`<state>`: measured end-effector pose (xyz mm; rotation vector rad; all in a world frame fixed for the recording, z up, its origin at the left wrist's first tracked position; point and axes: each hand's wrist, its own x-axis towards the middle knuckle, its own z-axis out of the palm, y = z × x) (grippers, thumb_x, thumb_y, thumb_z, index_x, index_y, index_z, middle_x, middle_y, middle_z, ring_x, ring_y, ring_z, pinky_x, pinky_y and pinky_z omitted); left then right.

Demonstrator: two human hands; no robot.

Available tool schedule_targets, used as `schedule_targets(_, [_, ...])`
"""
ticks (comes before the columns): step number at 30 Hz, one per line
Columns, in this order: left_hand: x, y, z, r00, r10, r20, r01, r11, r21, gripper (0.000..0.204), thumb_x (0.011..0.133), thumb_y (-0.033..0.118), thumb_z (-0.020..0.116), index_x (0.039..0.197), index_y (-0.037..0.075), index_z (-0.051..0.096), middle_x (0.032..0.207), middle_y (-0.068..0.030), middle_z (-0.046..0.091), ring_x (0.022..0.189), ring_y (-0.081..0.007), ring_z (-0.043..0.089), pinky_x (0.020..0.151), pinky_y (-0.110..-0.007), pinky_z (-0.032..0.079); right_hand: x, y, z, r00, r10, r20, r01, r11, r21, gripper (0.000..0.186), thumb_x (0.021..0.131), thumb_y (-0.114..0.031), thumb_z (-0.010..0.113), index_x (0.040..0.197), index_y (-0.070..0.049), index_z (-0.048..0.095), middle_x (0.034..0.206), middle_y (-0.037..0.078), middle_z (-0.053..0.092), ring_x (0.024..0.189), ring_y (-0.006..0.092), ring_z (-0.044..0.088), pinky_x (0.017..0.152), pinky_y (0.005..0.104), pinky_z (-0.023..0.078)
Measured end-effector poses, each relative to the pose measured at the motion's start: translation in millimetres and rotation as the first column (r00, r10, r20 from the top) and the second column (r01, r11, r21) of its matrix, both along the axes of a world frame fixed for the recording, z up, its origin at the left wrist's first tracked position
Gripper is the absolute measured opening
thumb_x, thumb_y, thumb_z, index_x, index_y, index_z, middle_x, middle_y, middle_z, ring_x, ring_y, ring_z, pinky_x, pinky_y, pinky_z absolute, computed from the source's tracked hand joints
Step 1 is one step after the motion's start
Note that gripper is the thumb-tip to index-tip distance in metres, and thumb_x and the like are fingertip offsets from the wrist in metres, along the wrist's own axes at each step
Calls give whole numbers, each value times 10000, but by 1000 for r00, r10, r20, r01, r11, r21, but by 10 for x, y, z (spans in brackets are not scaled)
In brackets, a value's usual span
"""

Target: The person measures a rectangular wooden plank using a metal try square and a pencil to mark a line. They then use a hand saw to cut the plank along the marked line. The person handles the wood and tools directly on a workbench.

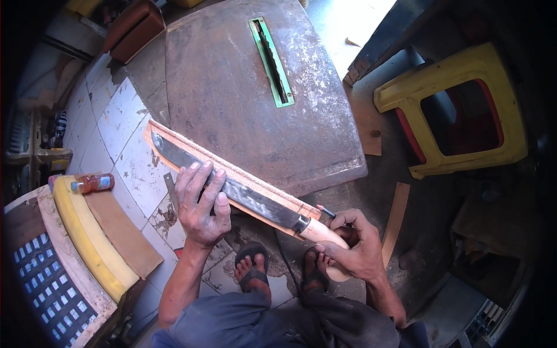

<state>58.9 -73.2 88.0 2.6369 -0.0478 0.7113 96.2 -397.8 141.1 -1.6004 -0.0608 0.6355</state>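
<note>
A large knife, like a machete, lies along a long wooden board (pixel 255 194), slanting from upper left to lower right. Its dark blade (pixel 243 194) rests flat on the board, and its pale wooden handle (pixel 325 233) sticks out past the lower end. My left hand (pixel 203 203) is closed over blade and board near their middle, with the fingers laid across the steel. Around the handle, my right hand (pixel 360 246) is closed with its thumb on the wood. A small dark pen-like stick (pixel 326 212) shows at its index finger; its grip is partly hidden.
Beyond the board stands a worn metal saw table (pixel 226 75) with a blade in a green-edged slot (pixel 271 64). A yellow stool (pixel 458 110) lies at right, near a wood strip (pixel 395 223). At left are a bottle (pixel 93 182), curved yellow pieces (pixel 87 232) and a plastic crate (pixel 52 290).
</note>
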Motion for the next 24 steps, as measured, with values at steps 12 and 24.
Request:
schedule_targets(12, [13, -4, 3, 1000, 3, -12, -3, 1000, 8, 356, 977, 178, 622, 1290, 81, 760, 1388, -154, 664, 1367, -375, 551, 1227, -572, 370, 21, -16, 3, 998, 9, -63, -9, 1000, 8, 414, 873, -56, 883, 1163, 7, 594, 1105, 119, 713, 1048, 174, 743, 849, 288, 621])
schedule_targets(24, [24, -46, 28, 999, 17, 46, -19, 999, 33, 337, 905, 67, 616, 1197, -7, 766, 1333, -193, 688, 1312, -410, 591, 1184, -575, 424, -16, -48, -70, 995, -2, -104, 1, 1000, -12, 447, 855, -98, 902, 1172, 4, 602, 1020, 135, 767, 965, 135, 744, 765, 253, 594])
